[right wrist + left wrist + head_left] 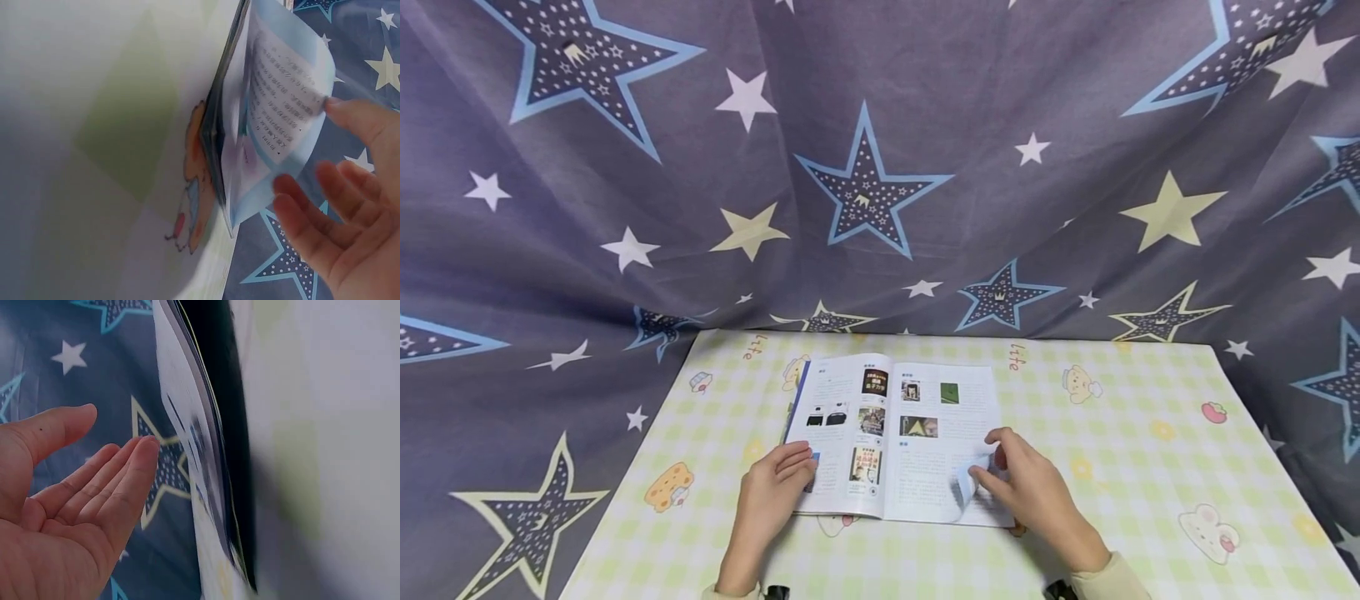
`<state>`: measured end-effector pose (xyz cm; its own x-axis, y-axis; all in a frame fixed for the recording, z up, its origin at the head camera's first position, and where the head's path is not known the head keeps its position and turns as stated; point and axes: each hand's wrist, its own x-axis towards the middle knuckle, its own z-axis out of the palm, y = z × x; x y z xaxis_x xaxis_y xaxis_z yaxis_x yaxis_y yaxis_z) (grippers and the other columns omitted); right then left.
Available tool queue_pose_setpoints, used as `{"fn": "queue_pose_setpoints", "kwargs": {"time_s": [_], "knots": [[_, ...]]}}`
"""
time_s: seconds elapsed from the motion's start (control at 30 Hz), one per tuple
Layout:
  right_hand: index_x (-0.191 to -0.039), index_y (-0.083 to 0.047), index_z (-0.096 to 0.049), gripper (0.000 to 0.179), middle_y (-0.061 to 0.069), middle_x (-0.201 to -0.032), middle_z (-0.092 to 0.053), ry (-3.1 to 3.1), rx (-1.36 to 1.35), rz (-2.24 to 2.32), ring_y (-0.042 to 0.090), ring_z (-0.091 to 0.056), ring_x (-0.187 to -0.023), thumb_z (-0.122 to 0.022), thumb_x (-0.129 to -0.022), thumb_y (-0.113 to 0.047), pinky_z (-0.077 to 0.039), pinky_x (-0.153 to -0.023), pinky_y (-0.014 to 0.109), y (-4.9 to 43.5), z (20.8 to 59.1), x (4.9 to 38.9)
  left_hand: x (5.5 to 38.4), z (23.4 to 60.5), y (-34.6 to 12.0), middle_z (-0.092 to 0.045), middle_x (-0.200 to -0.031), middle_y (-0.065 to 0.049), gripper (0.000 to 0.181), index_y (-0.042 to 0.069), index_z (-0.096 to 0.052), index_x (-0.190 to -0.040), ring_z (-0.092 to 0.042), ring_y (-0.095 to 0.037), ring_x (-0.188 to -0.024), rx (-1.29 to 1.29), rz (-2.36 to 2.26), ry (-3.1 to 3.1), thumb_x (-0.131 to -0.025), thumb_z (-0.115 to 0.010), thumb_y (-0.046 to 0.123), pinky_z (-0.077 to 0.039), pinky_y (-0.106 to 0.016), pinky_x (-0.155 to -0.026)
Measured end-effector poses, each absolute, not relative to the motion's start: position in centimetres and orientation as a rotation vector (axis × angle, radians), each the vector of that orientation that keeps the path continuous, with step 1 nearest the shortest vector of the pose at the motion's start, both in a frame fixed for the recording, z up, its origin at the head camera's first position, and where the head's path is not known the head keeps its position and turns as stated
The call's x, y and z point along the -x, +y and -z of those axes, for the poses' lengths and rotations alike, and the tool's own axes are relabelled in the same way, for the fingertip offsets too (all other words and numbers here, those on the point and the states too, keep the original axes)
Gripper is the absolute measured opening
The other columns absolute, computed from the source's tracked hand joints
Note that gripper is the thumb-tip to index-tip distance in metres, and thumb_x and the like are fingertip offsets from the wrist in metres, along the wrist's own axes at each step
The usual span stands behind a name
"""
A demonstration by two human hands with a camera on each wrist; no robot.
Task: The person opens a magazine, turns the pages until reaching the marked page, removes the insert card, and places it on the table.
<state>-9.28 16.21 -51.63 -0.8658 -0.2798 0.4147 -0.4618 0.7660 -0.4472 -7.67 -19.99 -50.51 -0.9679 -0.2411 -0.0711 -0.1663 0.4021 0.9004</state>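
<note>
An open magazine [917, 475] lies on the table, its pages printed with text and small pictures. Over the left page's lower outer edge is my left hand [778, 483], fingers fairly straight; in the left wrist view this hand [81, 506] shows a bare palm, thumb apart from the fingers. At the right page's lower corner, my right hand [1030, 483] touches a lifted, curling page [284, 106]. The right thumb [353, 119] meets that page's edge, while the loosely bent fingers of the right hand [350, 212] stand apart from the thumb, beside the corner.
The table [1120, 467] has a green checked cover with cartoon animals. Behind it hangs a dark curtain [985, 75] with star prints. Pale sleeves [1112, 579] and dark wrist straps show at the bottom of the head view.
</note>
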Motion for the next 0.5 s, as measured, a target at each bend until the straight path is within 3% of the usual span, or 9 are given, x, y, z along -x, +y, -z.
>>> {"fn": "queue_pose_setpoints", "kwargs": {"time_s": [0.07,0.17,0.33,0.5], "knots": [[-0.106,-0.013,-0.058,0.043,-0.010,-0.075,-0.053,-2.679,-0.547,-0.807,0.002,-0.048,-0.059,-0.088,-0.079,-0.027,-0.042,-0.050,0.020,16.0,51.6,9.2,7.9,50.5,-19.3,-0.073,-0.110,-0.011,0.032,0.001,-0.070,-0.120,-0.071,-0.021,-0.100,-0.334,1.668,-2.560,-0.090,-0.075,0.012,-0.056,-0.026,-0.086],[-0.100,-0.015,-0.058,0.038,-0.008,-0.077,-0.061,-2.698,-0.547,-0.847,0.006,-0.060,-0.065,-0.087,-0.080,-0.029,-0.050,-0.055,0.022,15.7,51.6,9.2,8.1,50.3,-18.3,-0.073,-0.108,-0.011,0.031,-0.001,-0.070,-0.118,-0.071,-0.022,-0.099,-0.259,1.716,-2.545,-0.089,-0.075,0.010,-0.056,-0.026,-0.087],[-0.103,-0.012,-0.062,0.031,0.001,-0.100,-0.070,-2.598,-0.709,-0.939,0.018,-0.070,-0.088,-0.084,-0.084,-0.022,-0.059,-0.070,0.030,15.1,51.4,9.2,8.5,50.1,-16.4,-0.074,-0.106,-0.010,0.029,0.000,-0.071,-0.116,-0.072,-0.020,-0.098,-0.141,1.797,-2.534,-0.090,-0.074,0.011,-0.056,-0.024,-0.087],[-0.106,-0.013,-0.062,0.018,0.006,-0.127,-0.064,-2.521,-0.916,-1.045,0.025,-0.061,-0.120,-0.074,-0.092,-0.012,-0.056,-0.090,0.038,14.4,51.2,9.2,8.9,49.9,-14.7,-0.074,-0.103,-0.008,0.031,0.001,-0.071,-0.116,-0.072,-0.019,-0.095,-0.010,1.845,-2.524,-0.092,-0.075,0.019,-0.057,-0.024,-0.084]]}}
